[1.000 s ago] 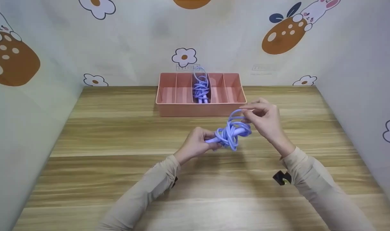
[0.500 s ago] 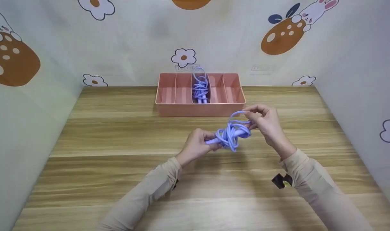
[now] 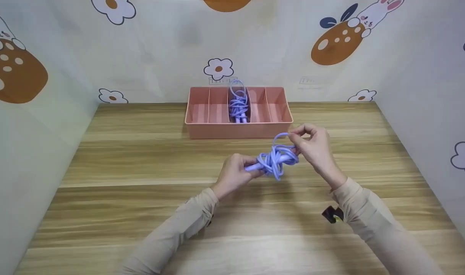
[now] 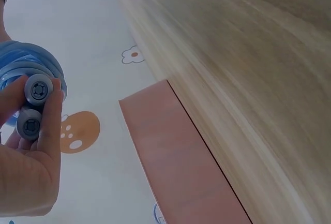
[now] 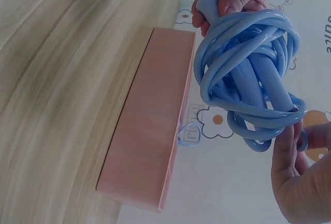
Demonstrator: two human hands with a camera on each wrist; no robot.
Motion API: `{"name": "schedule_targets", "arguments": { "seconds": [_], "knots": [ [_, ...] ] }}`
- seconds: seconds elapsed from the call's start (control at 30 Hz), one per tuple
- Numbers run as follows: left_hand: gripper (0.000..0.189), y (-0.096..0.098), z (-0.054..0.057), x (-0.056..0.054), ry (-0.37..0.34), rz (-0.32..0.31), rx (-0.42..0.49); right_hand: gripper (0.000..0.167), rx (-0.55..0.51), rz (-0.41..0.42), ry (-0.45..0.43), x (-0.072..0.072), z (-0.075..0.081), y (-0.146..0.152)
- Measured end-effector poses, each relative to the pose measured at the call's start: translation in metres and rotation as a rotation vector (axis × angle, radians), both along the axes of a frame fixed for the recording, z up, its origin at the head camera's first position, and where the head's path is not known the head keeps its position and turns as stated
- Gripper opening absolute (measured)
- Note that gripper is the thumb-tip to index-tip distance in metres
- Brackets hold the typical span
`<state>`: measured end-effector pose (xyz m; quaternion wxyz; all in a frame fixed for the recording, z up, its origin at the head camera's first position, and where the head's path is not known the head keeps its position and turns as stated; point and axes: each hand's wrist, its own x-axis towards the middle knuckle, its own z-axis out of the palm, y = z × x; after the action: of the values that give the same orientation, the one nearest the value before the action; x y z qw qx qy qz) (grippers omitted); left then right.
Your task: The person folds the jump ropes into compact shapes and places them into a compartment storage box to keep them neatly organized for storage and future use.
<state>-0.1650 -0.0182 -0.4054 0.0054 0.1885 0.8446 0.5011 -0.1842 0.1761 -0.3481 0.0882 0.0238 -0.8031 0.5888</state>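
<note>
A blue-purple jump rope (image 3: pixel 273 162) is held above the table, its cord wound in loops around two side-by-side handles. My left hand (image 3: pixel 235 172) grips the handles at one end; the left wrist view shows both round handle ends (image 4: pixel 39 89) between thumb and fingers. At the opposite end, my right hand (image 3: pixel 314 149) pinches a loop of cord between thumb and fingers. The right wrist view shows the wound cord (image 5: pixel 243 74) up close, with my right fingertips at the handles' far end. A second wound jump rope (image 3: pixel 238 107) stands in the middle compartment of a pink divided box (image 3: pixel 240 131).
The pink box sits at the back of the wood-grain table (image 3: pixel 140 160), just beyond my hands. Behind it rises a patterned wall (image 3: pixel 159 57), with side walls left and right. A black device (image 3: pixel 331 214) hangs at my right sleeve.
My right hand has come down and slightly closer to the wound rope, and the cord loop it pinches sits lower. My left hand keeps its grip almost in place.
</note>
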Motion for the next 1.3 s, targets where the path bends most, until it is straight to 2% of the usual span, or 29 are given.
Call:
{"name": "schedule_targets", "arguments": {
  "seconds": [0.1,0.3,0.37,0.5,0.77,0.87,1.07,1.3],
  "knots": [
    [0.009,0.0,0.0,0.0,0.003,0.018,-0.003,0.012,0.029,-0.005,0.0,0.0,-0.001,-0.001],
    [0.011,-0.002,-0.003,-0.001,0.024,0.043,-0.007,0.016,-0.069,0.005,-0.056,0.0,-0.006,-0.002],
    [0.012,-0.002,-0.003,-0.001,0.029,0.053,-0.013,0.018,-0.059,0.016,-0.065,0.0,-0.007,-0.002],
    [0.014,-0.002,-0.006,-0.002,0.041,0.077,-0.021,0.019,0.065,0.054,-0.038,0.001,-0.01,-0.001],
    [0.011,-0.004,-0.011,-0.006,0.104,0.123,-0.052,0.015,0.373,0.165,0.146,0.011,-0.01,-0.011],
    [0.011,-0.004,-0.013,-0.006,0.124,0.128,-0.053,0.015,0.418,0.177,0.174,0.012,-0.011,-0.014],
    [0.014,-0.004,-0.014,-0.005,0.149,0.131,-0.05,0.012,0.366,0.104,0.167,0.013,-0.012,-0.011],
    [0.014,-0.004,-0.013,-0.003,0.19,0.146,-0.039,0.009,0.247,-0.001,0.256,0.014,-0.02,-0.007]
  ]
}}
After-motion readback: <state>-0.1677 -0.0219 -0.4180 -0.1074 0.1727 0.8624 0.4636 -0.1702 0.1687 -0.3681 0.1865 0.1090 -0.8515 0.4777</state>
